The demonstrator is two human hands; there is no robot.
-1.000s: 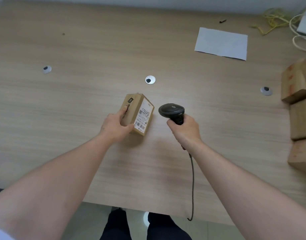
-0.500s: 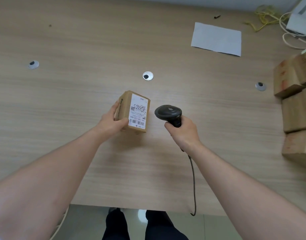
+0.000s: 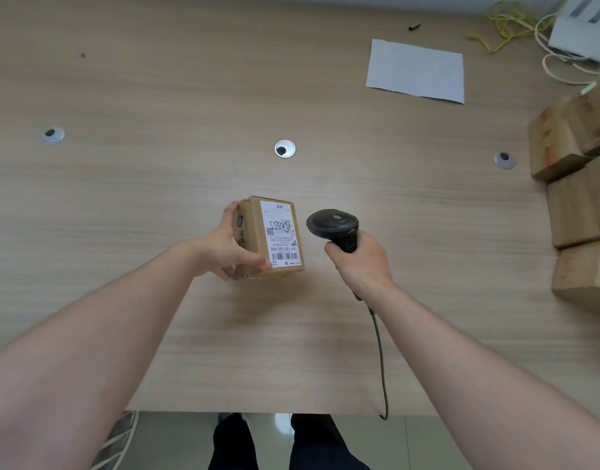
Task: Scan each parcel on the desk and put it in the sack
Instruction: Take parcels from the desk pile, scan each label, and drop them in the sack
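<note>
A small brown cardboard parcel (image 3: 252, 232) with a white shipping label facing up is held at the desk's middle. My left hand (image 3: 227, 249) grips it from the left side, thumb on the label's lower corner. Just to its right, my right hand (image 3: 361, 262) grips the handle of a black barcode scanner (image 3: 332, 223), whose head points toward the parcel. The scanner's cable (image 3: 381, 361) trails down over the desk's front edge. The sack is not in view.
Several more brown parcels (image 3: 576, 205) are stacked along the right edge of the wooden desk (image 3: 156, 198). A white paper sheet (image 3: 415, 71) lies at the back right, with yellow and white cables (image 3: 515, 22) beyond it. Three round metal grommets (image 3: 285, 149) dot the desk.
My left hand has turned the parcel so its label faces up and lifted it nearer to me. The scanner stays beside it on the right.
</note>
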